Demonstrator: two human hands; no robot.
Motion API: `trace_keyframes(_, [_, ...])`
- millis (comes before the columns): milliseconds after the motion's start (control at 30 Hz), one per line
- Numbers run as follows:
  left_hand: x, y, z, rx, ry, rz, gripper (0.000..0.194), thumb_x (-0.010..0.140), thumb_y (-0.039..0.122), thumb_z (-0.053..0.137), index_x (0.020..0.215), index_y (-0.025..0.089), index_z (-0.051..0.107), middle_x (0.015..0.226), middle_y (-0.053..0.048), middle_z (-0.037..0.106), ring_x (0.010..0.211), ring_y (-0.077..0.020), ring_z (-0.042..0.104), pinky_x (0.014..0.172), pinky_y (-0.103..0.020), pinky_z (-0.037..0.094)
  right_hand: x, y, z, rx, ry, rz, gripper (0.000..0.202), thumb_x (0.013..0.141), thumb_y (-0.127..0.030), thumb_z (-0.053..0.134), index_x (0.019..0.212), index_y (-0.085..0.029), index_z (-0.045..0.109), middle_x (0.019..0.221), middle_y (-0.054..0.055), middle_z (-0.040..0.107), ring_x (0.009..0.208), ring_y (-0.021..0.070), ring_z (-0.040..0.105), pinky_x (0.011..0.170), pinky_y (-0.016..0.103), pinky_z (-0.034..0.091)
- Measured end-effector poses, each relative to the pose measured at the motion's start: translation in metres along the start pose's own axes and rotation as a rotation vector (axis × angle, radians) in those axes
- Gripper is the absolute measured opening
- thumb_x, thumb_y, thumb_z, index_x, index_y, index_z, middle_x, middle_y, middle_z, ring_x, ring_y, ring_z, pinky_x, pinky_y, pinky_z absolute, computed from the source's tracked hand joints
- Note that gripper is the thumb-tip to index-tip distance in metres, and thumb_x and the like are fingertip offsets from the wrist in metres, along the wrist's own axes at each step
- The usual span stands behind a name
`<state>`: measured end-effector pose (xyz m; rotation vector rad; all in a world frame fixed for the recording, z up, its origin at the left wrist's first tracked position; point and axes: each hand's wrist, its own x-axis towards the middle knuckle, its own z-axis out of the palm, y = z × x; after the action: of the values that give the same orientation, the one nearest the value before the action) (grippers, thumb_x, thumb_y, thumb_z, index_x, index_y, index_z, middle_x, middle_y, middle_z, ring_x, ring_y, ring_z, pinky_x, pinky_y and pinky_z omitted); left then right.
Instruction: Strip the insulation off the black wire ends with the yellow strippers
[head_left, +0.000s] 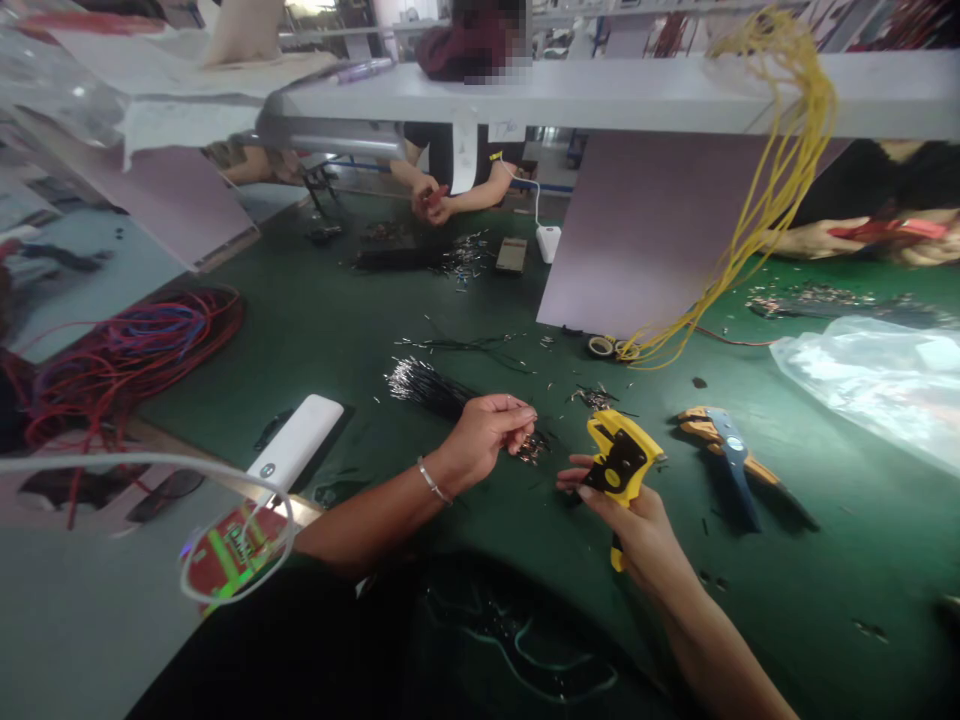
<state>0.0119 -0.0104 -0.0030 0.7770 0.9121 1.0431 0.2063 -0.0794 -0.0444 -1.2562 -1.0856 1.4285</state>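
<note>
My left hand (pixel 487 432) is closed in a pinch above a bundle of black wires (pixel 433 388). Whatever lies between its fingertips is too small to make out. Silvery ends of the bundle fan out to the left, and coppery ends show just right of the fingers. In my right hand (pixel 639 535) is a yellow wire stripper (pixel 626 462) with a black side plate, its head raised and its handle pointing down. A few small scraps (pixel 594 397) lie behind the stripper's head.
Blue and orange wire strippers (pixel 726 450) lie at right, near a clear plastic bag (pixel 870 375). Yellow wires (pixel 780 200) hang from the shelf (pixel 600 95). A white power bank (pixel 300 440) and red and blue wire coils (pixel 165 335) occupy the left. Co-workers' hands (pixel 435 203) show across the table.
</note>
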Motion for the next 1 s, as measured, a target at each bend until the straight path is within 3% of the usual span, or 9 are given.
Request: trace_keyframes(1000, [-0.0017, -0.0033, 0.0016, 0.037, -0.003, -0.006, 0.018, 0.069, 0.024, 0.072, 0.068, 0.011, 0.06, 0.059, 0.0, 0.056, 0.048, -0.0056, 0.045, 0.044, -0.021, 0.032, 0.0004, -0.0011, 0.0, 0.055, 0.025, 0.002, 0.033, 0.072, -0.033, 0.076, 0.1, -0.016, 0.069, 0.091, 0.01, 0.074, 0.083, 0.0269, 0.068, 0.083, 0.045, 0.052])
